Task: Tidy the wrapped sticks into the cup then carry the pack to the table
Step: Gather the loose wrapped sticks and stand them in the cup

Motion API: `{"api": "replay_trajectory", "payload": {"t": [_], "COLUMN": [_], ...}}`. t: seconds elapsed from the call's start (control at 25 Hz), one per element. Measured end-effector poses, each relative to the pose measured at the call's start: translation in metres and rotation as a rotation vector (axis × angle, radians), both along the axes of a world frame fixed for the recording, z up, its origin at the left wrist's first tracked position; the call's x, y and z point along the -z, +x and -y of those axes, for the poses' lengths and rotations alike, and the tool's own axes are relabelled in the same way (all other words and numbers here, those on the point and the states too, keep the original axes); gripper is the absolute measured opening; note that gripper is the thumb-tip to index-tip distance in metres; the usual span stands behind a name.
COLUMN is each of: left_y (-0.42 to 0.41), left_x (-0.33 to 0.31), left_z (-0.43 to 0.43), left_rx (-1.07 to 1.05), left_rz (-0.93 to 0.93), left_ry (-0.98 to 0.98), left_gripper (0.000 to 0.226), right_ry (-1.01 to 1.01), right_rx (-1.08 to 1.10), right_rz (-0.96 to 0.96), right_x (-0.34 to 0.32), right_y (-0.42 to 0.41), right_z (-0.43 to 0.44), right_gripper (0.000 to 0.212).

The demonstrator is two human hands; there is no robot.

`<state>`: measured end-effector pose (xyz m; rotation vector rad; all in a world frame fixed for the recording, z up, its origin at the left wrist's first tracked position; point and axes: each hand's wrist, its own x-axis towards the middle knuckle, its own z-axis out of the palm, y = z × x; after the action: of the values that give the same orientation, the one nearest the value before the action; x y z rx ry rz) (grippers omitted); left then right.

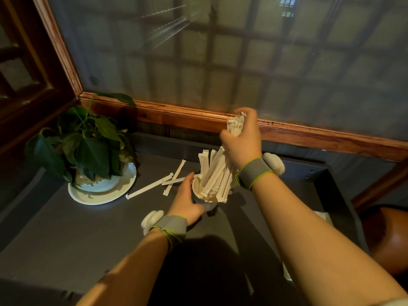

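Observation:
A small white cup (196, 188) stands on the dark counter, with several white paper-wrapped sticks (215, 175) leaning out of it. My left hand (185, 200) is wrapped around the cup's left side. My right hand (241, 138) is above the cup, closed around the upper ends of a bundle of these sticks, whose lower ends reach into the cup. Three loose wrapped sticks (152, 186) lie flat on the counter left of the cup. No pack is clearly visible.
A potted green plant (88, 142) on a white saucer (101, 195) stands at the left of the dark counter (88, 228). A wooden window sill (176, 115) runs behind. A brown rounded object (388, 235) sits at the lower right, past the counter's edge.

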<state>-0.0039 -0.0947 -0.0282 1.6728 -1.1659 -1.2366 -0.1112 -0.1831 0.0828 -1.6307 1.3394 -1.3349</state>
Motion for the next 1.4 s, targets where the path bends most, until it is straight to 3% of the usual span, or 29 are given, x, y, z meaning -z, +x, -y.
{"api": "replay_trajectory", "payload": {"t": [0.16, 0.4, 0.48, 0.72, 0.92, 1.12, 1.4], "left_y": [-0.002, -0.016, -0.025, -0.042, -0.046, -0.045, -0.040], "left_x": [0.003, 0.004, 0.005, 0.013, 0.020, 0.026, 0.027], "left_z": [-0.001, 0.009, 0.014, 0.024, 0.028, 0.031, 0.032], "left_rx": [0.019, -0.021, -0.102, -0.217, -0.269, -0.300, -0.209], "left_rz": [0.106, 0.192, 0.213, 0.035, -0.088, -0.143, 0.074], "left_ry": [-0.042, -0.074, -0.090, -0.193, -0.214, -0.200, -0.169], "left_gripper": [0.096, 0.123, 0.119, 0.115, 0.107, 0.114, 0.109], "right_ry": [0.038, -0.016, -0.028, 0.019, -0.054, -0.111, -0.308], "right_rx": [0.028, 0.074, 0.071, 0.057, 0.091, 0.087, 0.017], "right_rz": [-0.128, -0.127, -0.114, -0.112, -0.112, -0.102, -0.143], "right_x": [0.016, 0.035, 0.039, 0.039, 0.034, 0.037, 0.081], "right_y": [0.016, 0.023, 0.022, 0.012, 0.006, 0.007, 0.017], "right_z": [0.003, 0.003, 0.004, 0.012, 0.023, 0.027, -0.005], "right_gripper": [0.049, 0.047, 0.045, 0.043, 0.043, 0.041, 0.022]}}
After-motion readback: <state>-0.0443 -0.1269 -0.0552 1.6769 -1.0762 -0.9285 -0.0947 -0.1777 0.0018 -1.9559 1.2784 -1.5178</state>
